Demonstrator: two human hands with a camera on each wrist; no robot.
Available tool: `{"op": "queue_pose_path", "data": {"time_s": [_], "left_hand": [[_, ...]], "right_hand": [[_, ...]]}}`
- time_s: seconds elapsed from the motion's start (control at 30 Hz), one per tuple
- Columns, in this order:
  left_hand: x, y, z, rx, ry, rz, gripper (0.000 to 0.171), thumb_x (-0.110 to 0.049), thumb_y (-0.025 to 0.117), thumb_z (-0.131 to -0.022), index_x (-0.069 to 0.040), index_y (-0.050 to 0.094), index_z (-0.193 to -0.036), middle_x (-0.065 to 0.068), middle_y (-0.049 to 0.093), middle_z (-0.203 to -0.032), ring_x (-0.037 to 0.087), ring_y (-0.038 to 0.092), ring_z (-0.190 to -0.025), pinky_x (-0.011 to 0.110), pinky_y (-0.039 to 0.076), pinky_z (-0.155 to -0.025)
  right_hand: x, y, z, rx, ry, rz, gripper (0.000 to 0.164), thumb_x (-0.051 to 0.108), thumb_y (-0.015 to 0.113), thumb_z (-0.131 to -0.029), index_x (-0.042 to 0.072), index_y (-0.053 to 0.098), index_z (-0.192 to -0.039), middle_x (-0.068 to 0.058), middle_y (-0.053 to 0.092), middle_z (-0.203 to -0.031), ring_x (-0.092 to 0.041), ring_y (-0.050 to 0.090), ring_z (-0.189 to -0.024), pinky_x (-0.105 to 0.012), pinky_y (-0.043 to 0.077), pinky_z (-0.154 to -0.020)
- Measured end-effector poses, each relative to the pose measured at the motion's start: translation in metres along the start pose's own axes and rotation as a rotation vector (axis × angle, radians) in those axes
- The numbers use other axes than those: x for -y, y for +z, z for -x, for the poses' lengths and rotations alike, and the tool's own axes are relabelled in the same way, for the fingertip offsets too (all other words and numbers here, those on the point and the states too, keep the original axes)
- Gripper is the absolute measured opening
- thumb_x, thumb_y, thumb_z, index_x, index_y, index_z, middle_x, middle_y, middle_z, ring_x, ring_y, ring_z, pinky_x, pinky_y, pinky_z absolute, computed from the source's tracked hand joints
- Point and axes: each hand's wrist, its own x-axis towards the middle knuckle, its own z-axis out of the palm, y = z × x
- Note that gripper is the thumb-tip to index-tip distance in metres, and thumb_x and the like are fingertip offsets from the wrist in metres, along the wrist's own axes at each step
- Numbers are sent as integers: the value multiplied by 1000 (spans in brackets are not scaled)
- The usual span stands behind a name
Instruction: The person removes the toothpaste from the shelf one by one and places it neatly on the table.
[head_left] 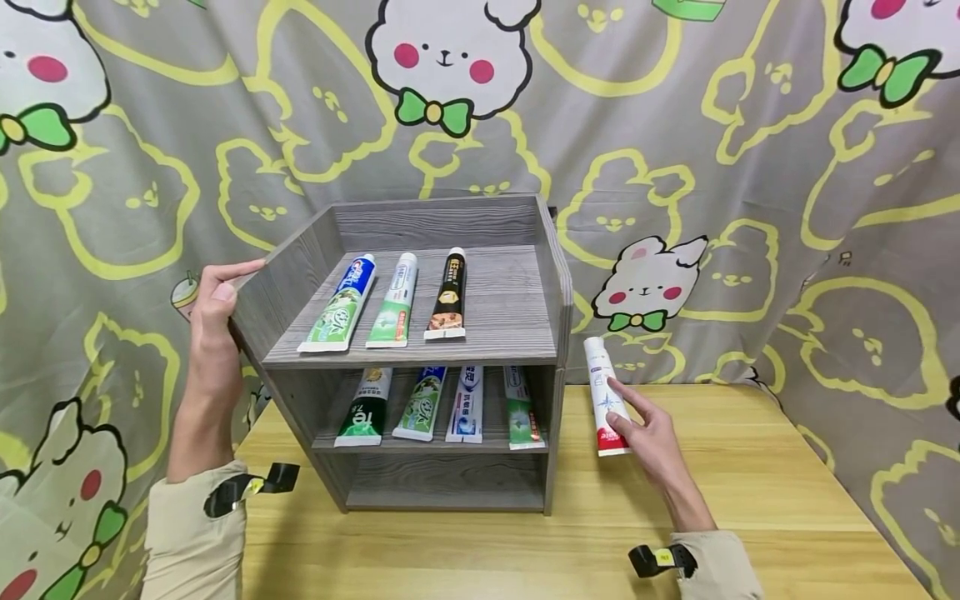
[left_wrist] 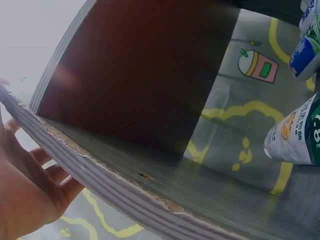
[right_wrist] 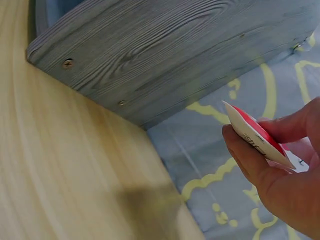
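My right hand [head_left: 651, 433] pinches a white and red toothpaste tube [head_left: 602, 392] between thumb and fingers, right of the grey wooden shelf [head_left: 561, 392]. Its cap points up and its red crimped end down. In the right wrist view that flat end [right_wrist: 257, 132] shows between the fingers. My left hand [head_left: 213, 333] rests against the outside of the shelf's left side panel [head_left: 285, 275], near its upper edge. In the left wrist view its fingers [left_wrist: 55, 172] lie partly hidden behind the panel.
On the top board lie a blue-green tube [head_left: 341, 308], a white-green tube [head_left: 394, 304] and a black tube [head_left: 450, 296]. Several more tubes, including a dark green one [head_left: 365, 412], lie on the middle board. The shelf stands on a wooden table [head_left: 420, 554] before a patterned curtain [head_left: 480, 158].
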Motion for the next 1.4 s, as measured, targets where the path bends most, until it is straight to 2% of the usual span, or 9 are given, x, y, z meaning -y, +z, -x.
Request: {"op": "queue_pose_path", "data": {"time_s": [0.2,0.5,0.73,0.8,1.07,1.23,1.4], "left_hand": [[-1,1,-1,2,12,17,45,-25,44,-97,1,59,-131,19,57,-103,25,53,-80,29,39,-67],[2,1,0,-3,-8,25,45,-26,45,-98,0,60,-132,18,57,-102,25,54,-79,28,40,-67],[0,1,0,-14,-5,14,47,-26,45,-97,1,59,-132,19,56,-102,25,53,-78,29,40,-66],[0,1,1,-10,1,15,47,-26,45,-97,1,59,-132,19,56,-104,25,52,-79,29,39,-67],[0,1,0,-7,6,23,46,-24,44,-97,1,59,-132,19,57,-108,26,52,-82,30,39,-68],[-1,1,0,-10,4,40,46,-23,44,-96,1,59,-132,19,58,-107,25,54,-79,28,41,-65],[0,1,0,-7,7,31,46,-24,44,-97,0,59,-133,20,59,-110,25,55,-82,29,41,-66]], "right_hand": [[-15,7,-3,-80,29,68,53,-5,62,-97,1,52,-148,-19,41,-159,-7,61,-95,-22,55,-70],[-37,12,-4,-108,105,94,50,-5,62,-97,1,54,-146,-24,42,-156,-15,61,-93,-24,56,-69],[-47,19,-2,-99,168,2,51,-5,61,-98,-1,51,-148,-30,39,-156,-19,64,-97,-27,58,-74],[-49,21,-2,-103,175,4,51,-5,61,-97,-1,51,-147,-30,40,-155,-20,63,-99,-27,58,-75],[-52,26,-1,-105,174,98,49,-4,63,-96,-2,55,-144,-33,41,-152,-22,64,-94,-27,57,-71],[-52,29,-2,-119,142,156,45,-6,62,-95,-3,59,-140,-37,50,-142,-24,65,-93,-27,57,-67],[-52,31,-3,-136,87,306,43,-5,66,-93,-2,64,-135,-38,56,-134,-26,69,-87,-27,56,-61]]}}
